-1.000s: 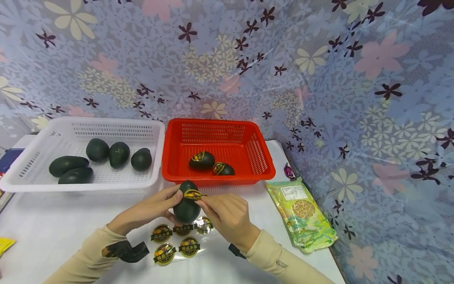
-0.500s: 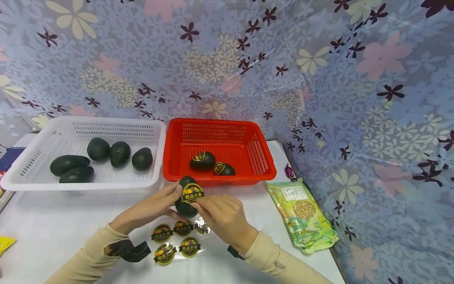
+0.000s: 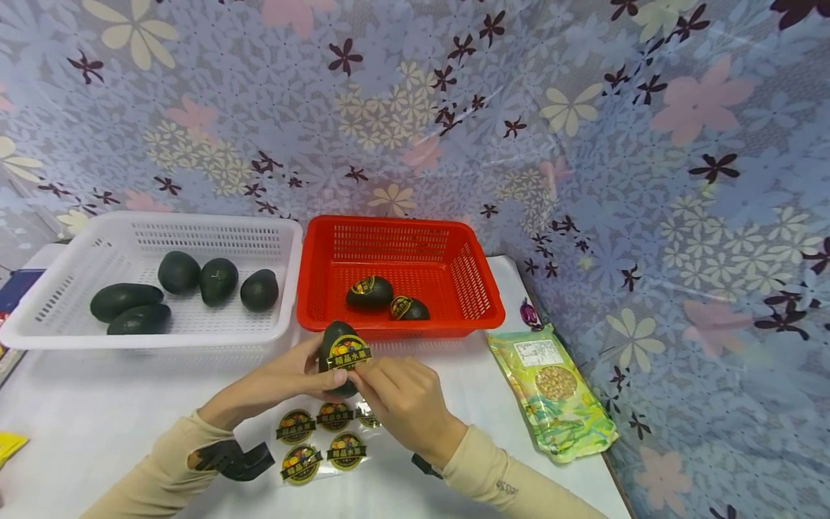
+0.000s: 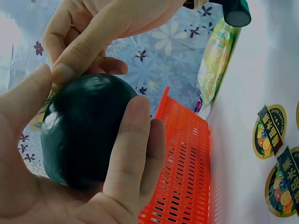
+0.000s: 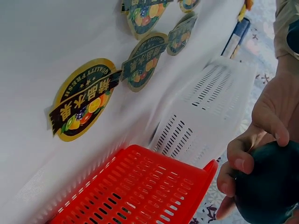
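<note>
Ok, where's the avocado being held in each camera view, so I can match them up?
Head view: avocado low centre, between both hands, in front of the red basket.
Left wrist view: avocado fills the left, wrapped by fingers.
Right wrist view: avocado at the bottom right corner.
Shared landmark: the red basket shows in all three.

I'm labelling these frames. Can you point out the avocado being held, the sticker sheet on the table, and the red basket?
avocado [image 4: 81, 126], left wrist view, middle of its dark skin.
sticker sheet [image 3: 324, 436], head view, between the printed labels.
red basket [image 3: 395, 223], head view, back rim.
</note>
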The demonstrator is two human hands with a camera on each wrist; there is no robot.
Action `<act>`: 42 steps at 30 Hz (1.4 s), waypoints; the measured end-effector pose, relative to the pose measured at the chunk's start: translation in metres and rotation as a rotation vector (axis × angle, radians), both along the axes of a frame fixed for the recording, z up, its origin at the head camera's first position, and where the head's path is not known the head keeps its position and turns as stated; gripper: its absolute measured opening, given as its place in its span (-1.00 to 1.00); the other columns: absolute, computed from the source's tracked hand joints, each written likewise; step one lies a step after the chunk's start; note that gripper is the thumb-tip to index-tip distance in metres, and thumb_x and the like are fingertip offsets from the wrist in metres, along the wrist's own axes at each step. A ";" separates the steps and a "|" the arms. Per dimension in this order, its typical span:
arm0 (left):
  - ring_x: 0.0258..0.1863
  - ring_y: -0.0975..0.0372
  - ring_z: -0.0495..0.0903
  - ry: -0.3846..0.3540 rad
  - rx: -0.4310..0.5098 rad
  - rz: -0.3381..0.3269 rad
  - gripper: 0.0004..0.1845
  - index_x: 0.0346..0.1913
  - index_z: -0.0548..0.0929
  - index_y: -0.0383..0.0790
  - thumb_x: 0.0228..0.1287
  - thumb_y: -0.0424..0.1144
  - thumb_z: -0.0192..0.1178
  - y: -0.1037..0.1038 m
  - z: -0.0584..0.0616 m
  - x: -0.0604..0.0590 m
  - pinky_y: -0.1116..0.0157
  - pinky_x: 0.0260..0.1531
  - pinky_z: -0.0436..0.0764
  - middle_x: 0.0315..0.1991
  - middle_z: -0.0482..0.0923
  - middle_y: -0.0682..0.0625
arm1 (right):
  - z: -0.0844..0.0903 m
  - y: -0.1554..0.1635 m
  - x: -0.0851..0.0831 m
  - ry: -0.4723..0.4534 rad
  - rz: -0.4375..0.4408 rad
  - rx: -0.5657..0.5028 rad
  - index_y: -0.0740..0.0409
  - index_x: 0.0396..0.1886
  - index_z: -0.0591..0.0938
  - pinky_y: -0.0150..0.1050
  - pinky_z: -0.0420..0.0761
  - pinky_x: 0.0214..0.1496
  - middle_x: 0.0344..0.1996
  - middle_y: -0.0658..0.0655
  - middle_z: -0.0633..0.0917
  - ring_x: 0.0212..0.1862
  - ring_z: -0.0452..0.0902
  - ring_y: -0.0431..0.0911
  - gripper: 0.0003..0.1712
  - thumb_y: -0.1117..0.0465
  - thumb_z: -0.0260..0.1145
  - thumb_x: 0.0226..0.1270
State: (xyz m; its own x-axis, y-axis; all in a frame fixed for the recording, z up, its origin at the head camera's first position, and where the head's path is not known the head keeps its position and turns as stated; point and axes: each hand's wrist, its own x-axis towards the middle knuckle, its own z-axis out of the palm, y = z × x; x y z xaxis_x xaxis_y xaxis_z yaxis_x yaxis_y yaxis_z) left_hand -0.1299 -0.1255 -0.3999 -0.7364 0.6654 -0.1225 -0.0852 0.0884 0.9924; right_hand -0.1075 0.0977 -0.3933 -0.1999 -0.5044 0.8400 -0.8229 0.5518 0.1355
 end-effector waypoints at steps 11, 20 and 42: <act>0.10 0.05 0.64 -0.029 0.029 0.010 -0.32 0.46 0.14 -0.36 0.49 -0.10 0.14 0.004 0.004 0.001 -0.07 0.11 0.66 0.23 0.43 -0.35 | -0.003 0.004 0.007 -0.083 0.017 0.018 0.13 -0.17 0.77 -0.46 0.63 -0.40 -0.46 -0.05 0.74 -0.46 0.65 -0.27 -0.83 0.18 0.29 0.45; 0.10 0.03 0.66 0.052 -0.012 0.011 -0.25 0.52 0.08 -0.24 0.45 -0.11 0.19 0.010 0.007 0.003 -0.02 0.06 0.70 0.28 0.41 -0.31 | 0.017 -0.004 0.011 -0.298 0.169 -0.178 0.21 -0.03 0.71 -0.29 0.69 0.10 -0.06 0.14 0.73 0.00 0.69 -0.09 -0.78 0.22 0.27 0.46; 0.55 -0.22 0.10 0.050 -0.013 0.030 -0.09 0.62 -0.27 -0.23 0.53 0.06 0.00 0.019 0.021 0.017 -0.04 0.28 0.55 0.64 -0.17 -0.22 | 0.010 0.001 0.007 -0.367 0.017 0.172 0.29 0.55 0.18 -0.04 0.18 0.63 0.55 0.22 0.26 0.59 0.15 0.10 -0.27 -0.12 -0.20 0.65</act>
State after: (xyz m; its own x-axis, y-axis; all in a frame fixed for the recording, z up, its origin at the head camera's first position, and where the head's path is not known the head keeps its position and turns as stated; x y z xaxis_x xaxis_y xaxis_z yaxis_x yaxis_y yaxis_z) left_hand -0.1130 -0.1066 -0.3792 -0.7611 0.6418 -0.0934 -0.0378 0.0999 0.9943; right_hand -0.1006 0.0989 -0.3837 -0.4613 -0.6370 0.6176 -0.8427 0.5324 -0.0803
